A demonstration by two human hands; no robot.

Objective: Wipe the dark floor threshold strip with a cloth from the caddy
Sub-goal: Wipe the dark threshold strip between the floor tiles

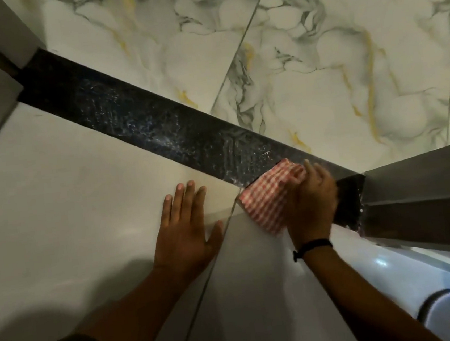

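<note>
Red-and-white checked cloth (265, 196) sits bunched under our right hand (312, 203), whose grip is clenched on it, pressing it onto the dark threshold strip (135, 116) near that strip's right end, just beside a grey door frame (420, 194). Part of the cloth spills off the strip onto the plain pale floor tile (55, 202) nearer us. Our left hand (185, 230) lies flat on that same tile, fingers spread, its grip released and holding nothing, just beside the cloth but apart from it. We see whitish smears along the strip's middle. Beyond the strip lies marbled tile (316, 49) with grey and yellow veins. A black band (313, 245) circles our right wrist.
</note>
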